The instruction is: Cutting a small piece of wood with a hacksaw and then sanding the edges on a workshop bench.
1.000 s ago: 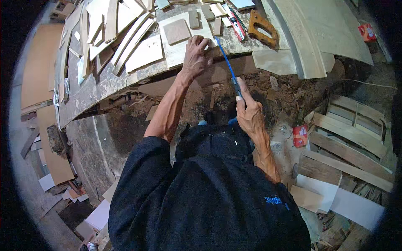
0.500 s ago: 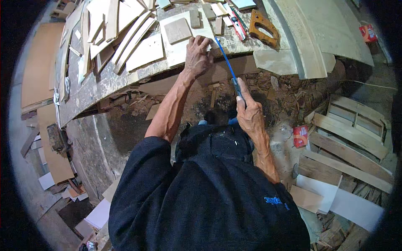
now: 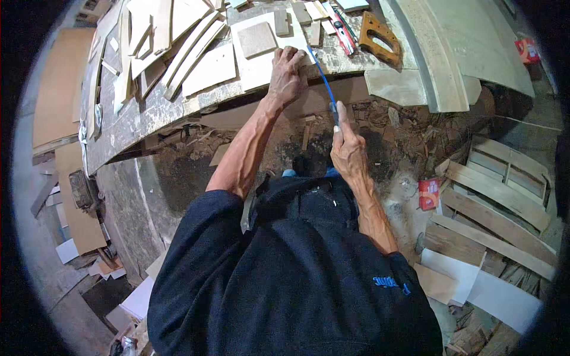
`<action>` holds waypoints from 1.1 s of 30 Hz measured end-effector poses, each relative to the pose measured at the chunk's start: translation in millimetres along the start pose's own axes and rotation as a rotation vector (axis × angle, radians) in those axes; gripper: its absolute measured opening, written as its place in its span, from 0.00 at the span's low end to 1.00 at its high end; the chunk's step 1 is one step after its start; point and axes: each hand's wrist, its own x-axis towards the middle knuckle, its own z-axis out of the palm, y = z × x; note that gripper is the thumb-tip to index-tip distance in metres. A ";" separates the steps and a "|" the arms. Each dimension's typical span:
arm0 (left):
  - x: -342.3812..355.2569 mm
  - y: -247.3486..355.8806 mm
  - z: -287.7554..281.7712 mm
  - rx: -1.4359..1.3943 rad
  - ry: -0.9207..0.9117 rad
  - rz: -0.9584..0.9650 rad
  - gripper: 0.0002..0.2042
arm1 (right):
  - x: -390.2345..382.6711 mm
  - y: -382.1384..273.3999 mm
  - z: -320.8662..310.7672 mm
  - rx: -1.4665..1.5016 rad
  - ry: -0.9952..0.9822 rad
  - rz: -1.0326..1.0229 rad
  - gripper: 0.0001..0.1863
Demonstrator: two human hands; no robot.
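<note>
My left hand [image 3: 288,76] presses its bent fingers on the front edge of a pale board [image 3: 254,72], which lies on the workbench [image 3: 155,116]. Gripped in my right hand [image 3: 350,149] is a long, thin blue tool [image 3: 324,80]; it looks like a saw seen edge-on. Its far end reaches the board's right edge, just beside my left fingers. A square grey-brown wood piece [image 3: 256,40] and a smaller notched block [image 3: 281,24] rest on the board. The underside of my left hand is hidden.
A wooden-handled saw [image 3: 380,39] and a red level [image 3: 343,35] lie on the bench to the right. Curved wood strips [image 3: 191,58] cover its left part. Debris litters the floor; a curved wooden frame [image 3: 496,193] and a red box [image 3: 428,194] stand at right.
My right hand has pushed the blue tool a little forward along the board's edge. My left hand stays on the board, and the whole view has shifted slightly.
</note>
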 end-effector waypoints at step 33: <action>-0.4 16.7 5.1 0.295 -0.134 -0.124 0.22 | 13.9 10.0 30.3 -0.105 0.140 -0.266 0.33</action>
